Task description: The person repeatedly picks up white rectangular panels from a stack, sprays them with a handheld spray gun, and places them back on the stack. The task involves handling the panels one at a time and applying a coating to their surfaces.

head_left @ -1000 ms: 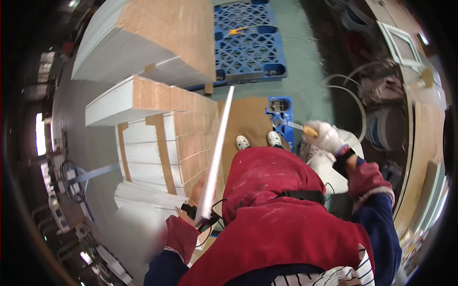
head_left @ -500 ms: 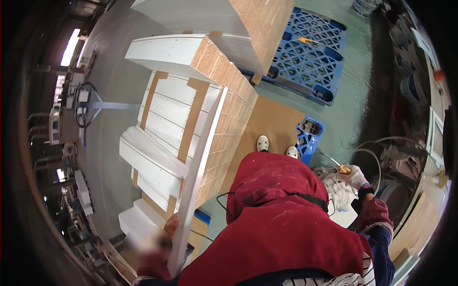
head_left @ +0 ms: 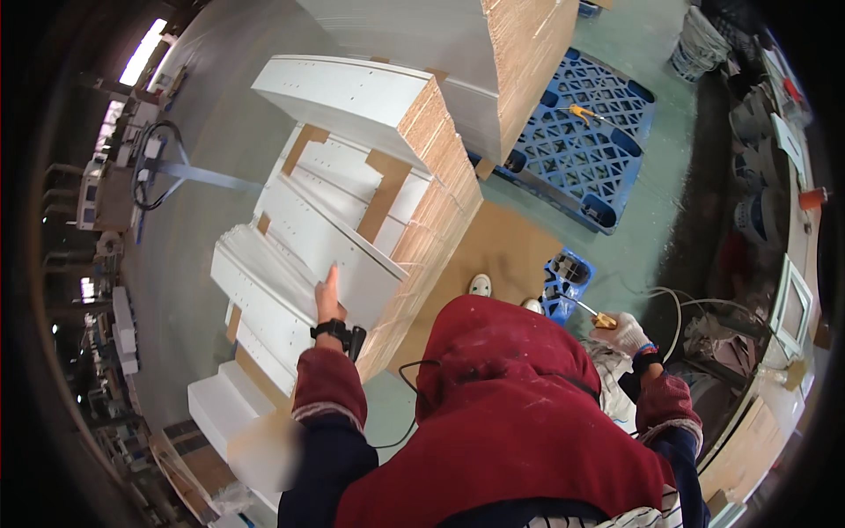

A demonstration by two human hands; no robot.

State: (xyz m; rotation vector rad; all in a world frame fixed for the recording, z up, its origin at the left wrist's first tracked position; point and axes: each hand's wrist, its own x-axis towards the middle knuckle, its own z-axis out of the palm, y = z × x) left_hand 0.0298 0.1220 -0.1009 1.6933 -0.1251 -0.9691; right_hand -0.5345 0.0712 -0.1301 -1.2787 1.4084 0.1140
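Note:
My bare left hand (head_left: 330, 297) rests on a long white panel (head_left: 365, 280) with a row of small holes, its visible finger stretched out along the surface. That panel lies slanted across a stack of similar white panels, beside a bundle of panels (head_left: 255, 277) set at an angle. My right hand (head_left: 625, 334), in a white knitted glove, is closed around the yellow handle of a tool (head_left: 604, 320) with a long thin metal shaft. The shaft points up and left, toward the small blue pallet piece; the tool's exact kind is unclear.
Taller stacks of white panels with brown edges (head_left: 537, 70) stand ahead. A blue plastic pallet (head_left: 581, 132) carries a yellow air blow gun (head_left: 581, 113). Brown board (head_left: 515, 246) covers the floor by my shoes. Buckets (head_left: 755, 220) and a pale hose (head_left: 676, 321) are at right.
The long panel, upright on edge in my left hand before, now lies down on the stack. My left hand has moved forward onto it; the right hand has shifted slightly left with the tool.

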